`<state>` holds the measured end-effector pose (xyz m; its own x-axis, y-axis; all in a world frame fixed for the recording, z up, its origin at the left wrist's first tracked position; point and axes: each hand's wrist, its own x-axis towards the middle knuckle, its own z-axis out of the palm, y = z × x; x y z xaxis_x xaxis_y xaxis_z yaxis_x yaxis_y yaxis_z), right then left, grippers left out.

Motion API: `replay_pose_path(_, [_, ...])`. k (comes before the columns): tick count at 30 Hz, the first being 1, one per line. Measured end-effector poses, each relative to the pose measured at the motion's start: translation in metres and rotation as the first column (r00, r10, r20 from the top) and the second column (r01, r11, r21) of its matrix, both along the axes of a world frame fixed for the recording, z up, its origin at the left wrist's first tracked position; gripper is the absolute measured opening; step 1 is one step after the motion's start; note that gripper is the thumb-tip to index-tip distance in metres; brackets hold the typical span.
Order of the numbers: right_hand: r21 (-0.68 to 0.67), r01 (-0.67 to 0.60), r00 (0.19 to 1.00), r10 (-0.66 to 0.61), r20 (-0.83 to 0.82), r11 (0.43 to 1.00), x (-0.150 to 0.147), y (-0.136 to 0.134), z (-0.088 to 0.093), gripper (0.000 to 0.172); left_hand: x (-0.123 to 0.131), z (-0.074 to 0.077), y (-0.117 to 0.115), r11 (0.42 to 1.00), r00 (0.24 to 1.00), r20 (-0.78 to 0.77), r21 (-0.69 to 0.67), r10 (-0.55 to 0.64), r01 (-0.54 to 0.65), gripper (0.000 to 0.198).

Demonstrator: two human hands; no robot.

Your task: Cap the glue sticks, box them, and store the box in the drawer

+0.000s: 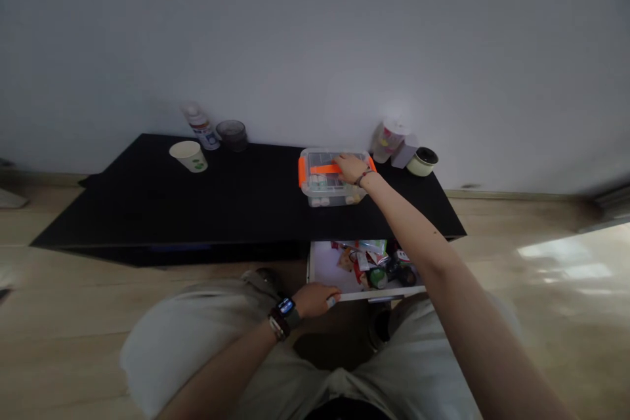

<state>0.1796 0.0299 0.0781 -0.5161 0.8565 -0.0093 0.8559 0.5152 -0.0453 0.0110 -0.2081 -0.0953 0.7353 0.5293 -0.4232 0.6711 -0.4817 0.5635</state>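
Hands well apart, our right hand (352,168) rests open on a clear plastic box with orange latches (319,189), fingers lying flat across its lid and not clenched. Our left hand (315,298) sits low at the front edge of an open white drawer (374,295), fingers curled around that edge; we cannot tell whether they grip it firmly or only touch it. A black smartwatch (285,306) and a dark beaded bracelet (279,325) circle our left wrist, and a thin braided bracelet (364,177) circles our right.

The box stands on a flat black tabletop (123,203), nearer its back edge than its front. Its long axis runs left to right, roughly parallel to the wall behind, with an orange strap (325,169) lying along the lid and an orange latch at each short end.

Below the tabletop, the drawer holds a jumble of small colourful packets and a green-capped container (378,279). Along the back of the tabletop, left of the box, stand a white paper cup with green dots (189,156), tilted toward the wall, a white spray can (201,128), and a dark round tin (231,134). To the right are a translucent plastic cup (388,139), a pale lilac carton (404,152), and a cream jar with a black top (422,161).
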Motion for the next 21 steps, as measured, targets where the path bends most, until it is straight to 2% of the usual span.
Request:
replay_pose_path(7, [0.0, 0.048, 0.997, -0.048, 0.061, 0.999, 0.019, -0.036, 0.012, 0.04, -0.001, 0.005, -0.012, 1.0, 1.0, -0.021, 0.018, -0.011, 0.012, 0.043])
replay_pose_path(11, [0.008, 0.039, 0.997, -0.04, 0.06, 0.999, 0.042, -0.071, 0.036, 0.033, 0.0, 0.001, -0.021, 0.998, 1.0, -0.007, 0.059, 0.003, -0.003, 0.042])
replay_pose_path(15, [-0.065, 0.032, 0.998, -0.028, 0.054, 0.997, 0.063, -0.111, 0.056, 0.025, 0.003, -0.001, -0.029, 0.995, 0.999, -0.036, 0.101, 0.001, 0.003, 0.042])
replay_pose_path(18, [-0.14, 0.028, 0.998, -0.021, 0.055, 0.99, 0.074, -0.144, 0.055, 0.023, 0.007, -0.002, -0.036, 0.992, 0.998, -0.06, 0.129, 0.004, 0.003, 0.041])
replay_pose_path(21, [-0.211, 0.03, 0.998, -0.016, 0.068, 0.977, 0.083, -0.173, 0.038, 0.024, 0.009, -0.004, -0.044, 0.988, 0.996, -0.09, 0.158, 0.017, -0.003, 0.04])
